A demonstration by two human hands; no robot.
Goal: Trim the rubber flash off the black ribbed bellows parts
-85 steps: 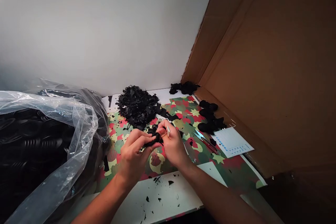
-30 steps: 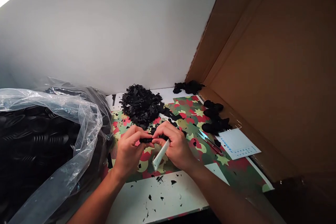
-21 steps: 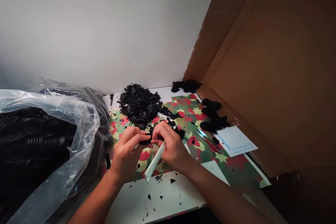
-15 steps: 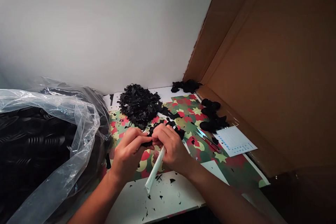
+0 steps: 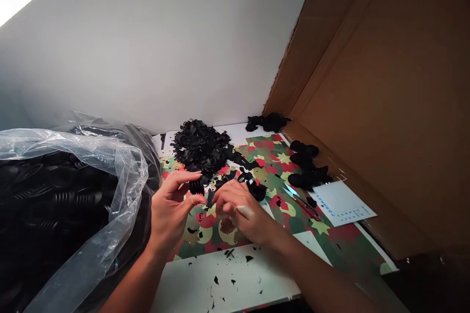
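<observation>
My left hand [image 5: 169,208] pinches a small black ribbed rubber-like part [image 5: 197,186] between thumb and fingers, above the colourful patterned sheet [image 5: 282,171]. Close by on the right, my right hand [image 5: 246,212] is closed around a pale stick-like tool [image 5: 244,212]. Only a short pale end of that tool shows beside the thumb; its working tip is hidden. Behind both hands lies a heap of black scraps [image 5: 201,146]. More black pieces [image 5: 255,188] sit just past my right hand.
On the left bulges a clear plastic bag [image 5: 127,176] full of black ribbed parts. Red-handled scissors [image 5: 301,201] and a white printed card [image 5: 343,202] lie to the right. Black clumps [image 5: 308,166] line the cardboard wall [image 5: 385,107]. Small scraps dot the white board [image 5: 205,274].
My hands have moved apart, and the black part now shows in my left fingers. The pale tool, previously pointing down toward me, is now mostly hidden in my right hand. The view has shifted slightly.
</observation>
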